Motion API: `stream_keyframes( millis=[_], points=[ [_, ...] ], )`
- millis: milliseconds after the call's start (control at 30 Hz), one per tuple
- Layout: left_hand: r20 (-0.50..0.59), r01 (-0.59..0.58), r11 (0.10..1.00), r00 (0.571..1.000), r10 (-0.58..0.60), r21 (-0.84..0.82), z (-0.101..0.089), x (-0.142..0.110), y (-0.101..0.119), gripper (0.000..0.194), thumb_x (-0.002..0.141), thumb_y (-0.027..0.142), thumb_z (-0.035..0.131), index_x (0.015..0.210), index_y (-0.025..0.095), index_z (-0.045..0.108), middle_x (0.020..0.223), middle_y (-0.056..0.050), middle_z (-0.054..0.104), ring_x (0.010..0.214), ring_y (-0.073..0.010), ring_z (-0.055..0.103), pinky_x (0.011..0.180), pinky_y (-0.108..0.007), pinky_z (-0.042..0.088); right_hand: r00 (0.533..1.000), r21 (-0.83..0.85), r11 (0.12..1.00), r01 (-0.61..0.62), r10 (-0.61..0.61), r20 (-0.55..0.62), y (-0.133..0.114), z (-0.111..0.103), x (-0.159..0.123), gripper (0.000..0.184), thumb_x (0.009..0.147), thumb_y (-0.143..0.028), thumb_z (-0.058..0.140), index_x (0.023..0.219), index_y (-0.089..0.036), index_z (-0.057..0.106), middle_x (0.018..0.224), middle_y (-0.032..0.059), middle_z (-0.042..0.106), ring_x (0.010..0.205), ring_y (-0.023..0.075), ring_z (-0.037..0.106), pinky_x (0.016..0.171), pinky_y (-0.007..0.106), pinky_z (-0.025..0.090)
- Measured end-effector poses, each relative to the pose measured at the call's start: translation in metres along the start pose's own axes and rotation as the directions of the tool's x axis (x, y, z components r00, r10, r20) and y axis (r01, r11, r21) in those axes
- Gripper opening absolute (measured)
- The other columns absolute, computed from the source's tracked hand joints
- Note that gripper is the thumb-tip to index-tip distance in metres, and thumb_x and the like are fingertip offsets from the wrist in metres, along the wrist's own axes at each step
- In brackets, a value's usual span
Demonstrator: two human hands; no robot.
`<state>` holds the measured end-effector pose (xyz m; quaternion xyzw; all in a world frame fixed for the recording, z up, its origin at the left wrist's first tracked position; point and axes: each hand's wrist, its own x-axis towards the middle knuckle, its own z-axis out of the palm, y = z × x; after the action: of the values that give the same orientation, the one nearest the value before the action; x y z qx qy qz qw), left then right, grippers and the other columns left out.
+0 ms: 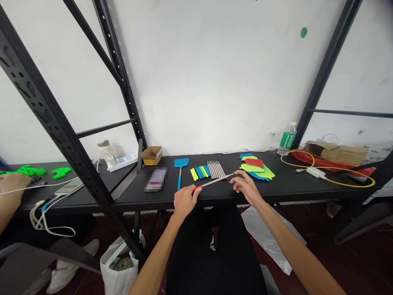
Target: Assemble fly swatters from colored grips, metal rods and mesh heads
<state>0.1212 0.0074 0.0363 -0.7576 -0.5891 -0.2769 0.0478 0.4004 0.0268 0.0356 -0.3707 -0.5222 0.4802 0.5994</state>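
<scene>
My left hand (pixel 185 201) is closed around the red handle (pixel 198 188) of a thin metal rod (pixel 218 179), which slants up to the right over the table's front part. At the rod's far tip is my right hand (pixel 246 187), fingers curled but apart; whether a fingertip touches the tip I cannot tell. Beyond the rod lie several loose metal rods (pixel 216 169) side by side, and left of them a row of yellow and blue handles (pixel 200 172). A blue fly swatter (pixel 181 163) lies farther left. On the right is a pile of coloured swatter heads (pixel 257 167).
A blurred-out flat item (pixel 156 179) and a small cardboard box (pixel 151 155) are on the left of the black table (pixel 135 196). At the right stand a water bottle (pixel 287 139) and a yellow cable (pixel 350 167). Another person's hand (pixel 14 186) is at far left, past a metal post (pixel 58 123).
</scene>
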Motion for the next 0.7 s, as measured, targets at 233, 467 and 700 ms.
stream_keyframes(
  millis=[233, 467, 700],
  points=[
    [-0.008, -0.005, 1.0, 1.0, 0.005, -0.002, 0.0009, 0.0, -0.0008, 0.051, 0.1, 0.056, 0.028, 0.081, 0.023, 0.062, 0.073, -0.003, 0.067, 0.071, -0.0184, 0.061, 0.057, -0.027, 0.022, 1.0, -0.022, 1.0, 0.013, -0.013, 0.02, 0.0014, -0.0003, 0.0002, 0.036, 0.08, -0.041, 0.068, 0.107, -0.025, 0.05, 0.082, 0.0018, 0.068, 0.057, 0.0137, 0.056, 0.049, 0.024, 0.039],
    [-0.004, -0.001, 1.0, 1.0, 0.001, 0.004, -0.0002, -0.0001, 0.0, 0.051, 0.1, 0.056, 0.029, 0.081, 0.023, 0.063, 0.076, -0.003, 0.068, 0.073, -0.0185, 0.062, 0.058, -0.026, 0.024, 1.0, 0.024, 1.0, 0.017, -0.016, -0.026, 0.0008, -0.0003, -0.0001, 0.037, 0.079, -0.042, 0.067, 0.108, -0.026, 0.051, 0.081, 0.0012, 0.067, 0.056, 0.0134, 0.055, 0.048, 0.024, 0.038],
    [0.008, 0.005, 1.0, 1.0, -0.005, 0.0, -0.0011, 0.0003, 0.0004, 0.049, 0.1, 0.055, 0.031, 0.084, 0.024, 0.065, 0.078, -0.003, 0.07, 0.075, -0.0186, 0.062, 0.058, -0.026, 0.024, 1.0, -0.021, 1.0, 0.023, -0.023, 0.01, 0.0023, -0.0006, 0.0, 0.033, 0.079, -0.04, 0.067, 0.106, -0.024, 0.054, 0.079, 0.002, 0.067, 0.057, 0.0135, 0.055, 0.048, 0.024, 0.039]
  ],
)
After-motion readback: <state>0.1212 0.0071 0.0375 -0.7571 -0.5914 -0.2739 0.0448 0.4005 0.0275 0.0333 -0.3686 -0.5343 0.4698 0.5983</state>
